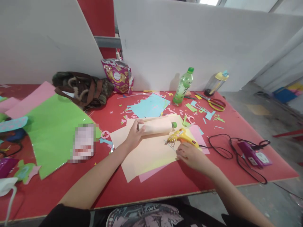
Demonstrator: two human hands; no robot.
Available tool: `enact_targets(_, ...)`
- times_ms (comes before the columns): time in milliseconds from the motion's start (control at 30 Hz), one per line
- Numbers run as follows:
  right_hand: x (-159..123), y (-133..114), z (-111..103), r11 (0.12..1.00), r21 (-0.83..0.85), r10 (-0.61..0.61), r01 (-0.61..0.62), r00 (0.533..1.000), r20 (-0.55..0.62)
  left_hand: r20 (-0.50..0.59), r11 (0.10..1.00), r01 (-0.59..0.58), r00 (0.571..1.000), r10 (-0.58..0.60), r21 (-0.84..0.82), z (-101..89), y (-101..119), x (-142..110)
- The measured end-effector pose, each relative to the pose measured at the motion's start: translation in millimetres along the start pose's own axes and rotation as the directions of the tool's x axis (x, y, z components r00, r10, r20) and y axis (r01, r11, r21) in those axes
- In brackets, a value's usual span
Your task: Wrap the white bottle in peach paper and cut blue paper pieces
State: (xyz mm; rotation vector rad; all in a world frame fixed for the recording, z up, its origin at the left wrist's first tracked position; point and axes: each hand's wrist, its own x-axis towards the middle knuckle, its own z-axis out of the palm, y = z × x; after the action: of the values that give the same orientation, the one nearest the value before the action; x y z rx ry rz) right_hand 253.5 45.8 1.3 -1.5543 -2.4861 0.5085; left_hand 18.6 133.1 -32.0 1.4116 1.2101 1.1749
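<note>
My left hand [135, 135] is wrapped around the base end of a bottle [157, 126] covered in cream paper. The bottle lies on its side, its green cap [174, 125] pointing right. Below the cap, a yellow glue gun [183, 136] rests on the cream sheets [134, 157], nozzle to the left. My right hand [187, 153] is just below the glue gun, fingers curled together beside its thin wire stand. Whatever is between those fingertips, if anything, is too small to make out.
A purple power strip [255, 154] with a looping black cord lies right. Behind are a green drink bottle [184, 85], scissors [214, 102], blue paper [150, 105] and scattered scraps. A green sheet [54, 126], camouflage bag [85, 90] and snack bag [118, 75] occupy the left.
</note>
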Motion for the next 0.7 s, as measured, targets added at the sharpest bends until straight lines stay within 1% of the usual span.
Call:
enact_targets(67,-5,-7,13,0.995,-0.087,0.047,-0.051,0.998,-0.051,-0.003,1.000,0.004,1.000,-0.004,0.007,0.0,0,0)
enact_targets(167,-12,-10,28,0.984,-0.132,0.108,-0.118,0.991,-0.078,-0.004,1.000,0.008,1.000,-0.008,0.015,0.0,0,0)
enact_targets(267,-16,-13,32,0.978,-0.164,0.117,-0.127,0.991,-0.066,0.000,1.000,0.008,1.000,-0.008,0.018,-0.3,0,0)
enact_targets(333,-17,-15,26,0.989,-0.117,0.085,-0.089,0.996,-0.036,0.005,1.000,0.004,1.000,-0.004,0.020,-0.5,0,0)
enact_targets(400,-14,-13,14,0.999,0.015,0.039,-0.038,0.999,-0.006,0.008,1.000,0.000,1.000,0.000,0.022,-0.5,1,-1)
enact_targets(433,-12,-9,6,0.994,0.099,0.042,-0.042,0.999,0.000,0.009,1.000,-0.003,1.000,0.003,0.023,-0.5,1,-1)
enact_targets(467,-9,-3,-2,0.987,0.147,0.068,-0.066,0.998,-0.010,0.009,1.000,-0.005,1.000,0.005,0.024,-0.4,1,0)
enact_targets(500,-5,5,-11,0.980,0.157,0.136,-0.125,0.989,-0.058,0.009,1.000,-0.007,1.000,0.007,0.025,-0.4,1,0)
enact_targets(533,-1,15,-20,0.969,0.150,0.212,-0.195,0.971,-0.107,0.009,1.000,-0.009,1.000,0.009,0.025,-0.3,1,0)
enact_targets(567,3,27,-29,0.955,0.130,0.287,-0.267,0.942,-0.173,0.010,1.000,-0.011,1.000,0.011,0.025,-0.3,1,0)
enact_targets(600,7,39,-37,0.926,0.104,0.378,-0.363,0.885,-0.271,0.012,1.000,-0.013,1.000,0.013,0.024,-0.2,0,0)
enact_targets(667,16,61,-49,0.817,0.054,0.537,-0.575,0.722,-0.435,0.013,1.000,-0.016,1.000,0.016,0.020,-0.2,-1,0)
enact_targets(700,20,69,-54,0.756,0.032,0.580,-0.654,0.646,-0.496,0.012,1.000,-0.016,1.000,0.016,0.018,-0.1,-1,0)
